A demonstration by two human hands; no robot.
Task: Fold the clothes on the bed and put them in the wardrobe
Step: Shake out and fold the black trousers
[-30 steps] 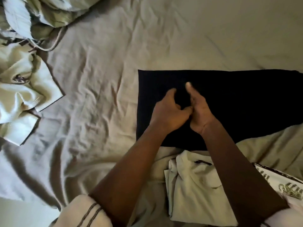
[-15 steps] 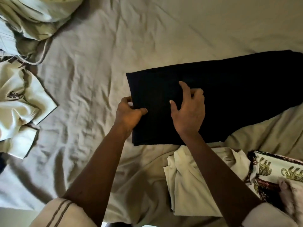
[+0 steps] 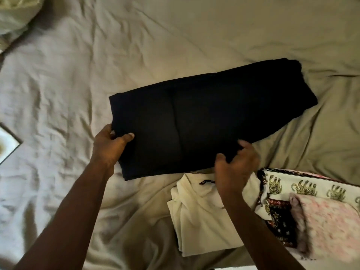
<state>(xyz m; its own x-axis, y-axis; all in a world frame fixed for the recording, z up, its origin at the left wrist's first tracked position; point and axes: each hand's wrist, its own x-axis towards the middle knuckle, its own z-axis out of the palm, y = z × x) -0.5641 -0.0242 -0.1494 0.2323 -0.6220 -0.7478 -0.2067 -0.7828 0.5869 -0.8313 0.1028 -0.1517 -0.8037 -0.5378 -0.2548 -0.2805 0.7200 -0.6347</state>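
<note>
A long black garment (image 3: 210, 117) lies folded flat on the bed sheet (image 3: 78, 75), slanting from lower left to upper right. My left hand (image 3: 110, 147) pinches its left end, thumb on top of the cloth. My right hand (image 3: 236, 168) grips its near edge further right, fingers curled into the fabric. A folded cream garment (image 3: 196, 215) lies just in front of the black one, partly under my right forearm. To its right sits a folded cloth with an elephant print (image 3: 303, 188) and a pink fuzzy item (image 3: 329, 225) on top.
Rumpled pale green clothes (image 3: 13, 14) are piled at the top left corner. A cream piece with a dark edge (image 3: 7, 145) shows at the left border. Wrinkled sheet spreads behind and to the left of the black garment.
My hands went from pressing together on the black garment's middle to gripping its left end and near edge. The garment now lies slanted, and the view has shifted right.
</note>
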